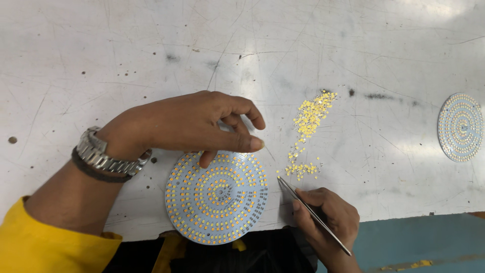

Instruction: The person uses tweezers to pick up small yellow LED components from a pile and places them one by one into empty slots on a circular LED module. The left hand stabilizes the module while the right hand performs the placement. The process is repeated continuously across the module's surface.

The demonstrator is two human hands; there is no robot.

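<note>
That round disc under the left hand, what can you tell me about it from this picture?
The round disc is a flat, pale blue-grey board covered in rings of tiny yellow and orange squares around a small centre hole. It lies flat on the scratched white table, its lower edge hanging slightly past the table's front edge. The left hand arches over its top edge, one fingertip resting on it. The tweezers in the right hand point just beside its right rim.
</note>
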